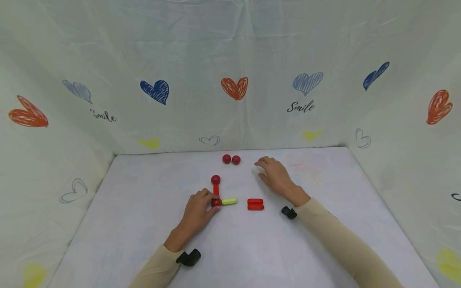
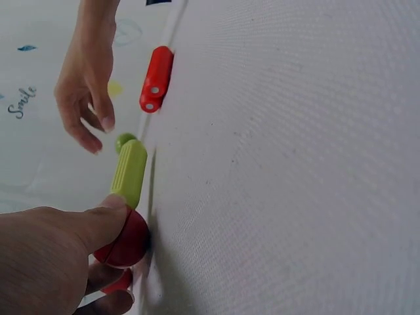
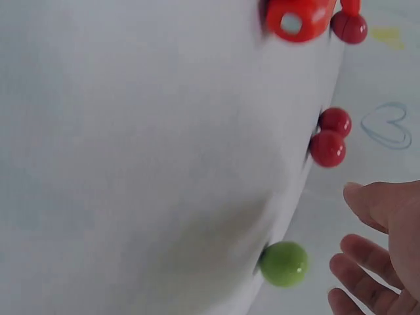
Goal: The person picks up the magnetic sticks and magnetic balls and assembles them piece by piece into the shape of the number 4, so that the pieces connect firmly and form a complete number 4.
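Note:
My left hand pinches a red ball between thumb and fingers, low over the table. From that ball a yellow-green rod points right, and a red rod runs away from me to another red ball. My right hand holds nothing, its fingers bent loosely over the far right of the table. Near its fingertips in the right wrist view is a green ball, hidden behind the hand in the head view.
Two red rods with pale round end discs lie side by side between the hands. Two more red balls sit together near the far table edge. A white cloth wall printed with hearts rises behind the table.

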Demonstrator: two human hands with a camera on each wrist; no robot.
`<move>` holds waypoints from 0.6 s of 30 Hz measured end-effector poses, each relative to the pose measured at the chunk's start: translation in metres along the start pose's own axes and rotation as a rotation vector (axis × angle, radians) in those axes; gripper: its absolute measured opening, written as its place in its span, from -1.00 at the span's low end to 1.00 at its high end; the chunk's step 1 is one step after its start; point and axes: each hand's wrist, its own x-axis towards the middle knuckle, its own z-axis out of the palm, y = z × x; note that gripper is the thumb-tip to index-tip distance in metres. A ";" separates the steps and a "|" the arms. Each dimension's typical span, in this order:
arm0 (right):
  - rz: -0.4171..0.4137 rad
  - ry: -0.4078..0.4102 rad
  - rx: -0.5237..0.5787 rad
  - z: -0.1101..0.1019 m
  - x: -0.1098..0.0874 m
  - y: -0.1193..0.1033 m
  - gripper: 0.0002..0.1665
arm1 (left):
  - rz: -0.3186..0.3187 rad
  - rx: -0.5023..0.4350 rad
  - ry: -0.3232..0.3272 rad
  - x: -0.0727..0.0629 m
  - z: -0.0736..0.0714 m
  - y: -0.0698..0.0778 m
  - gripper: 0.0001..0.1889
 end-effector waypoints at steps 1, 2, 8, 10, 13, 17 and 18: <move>0.006 0.008 -0.002 0.000 0.001 0.003 -0.52 | 0.005 0.004 0.003 0.000 0.000 0.000 -0.62; 0.010 0.015 -0.004 0.000 0.003 0.006 -0.52 | 0.006 0.003 0.004 0.000 0.000 -0.001 -0.62; 0.034 0.017 -0.019 -0.002 0.007 0.019 -0.51 | 0.007 -0.002 0.007 0.000 0.001 -0.002 -0.61; 0.047 0.000 -0.028 -0.001 0.009 0.022 -0.49 | 0.008 -0.001 0.007 0.000 0.001 -0.002 -0.61; 0.071 -0.035 -0.042 0.000 0.012 0.025 -0.46 | 0.005 -0.002 0.004 0.001 0.002 -0.003 -0.61; 0.096 -0.075 -0.066 0.000 0.016 0.026 -0.43 | 0.001 -0.003 -0.001 0.001 0.003 -0.004 -0.61; 0.097 -0.080 -0.073 0.000 0.016 0.026 -0.43 | -0.001 -0.004 -0.003 0.001 0.003 -0.004 -0.62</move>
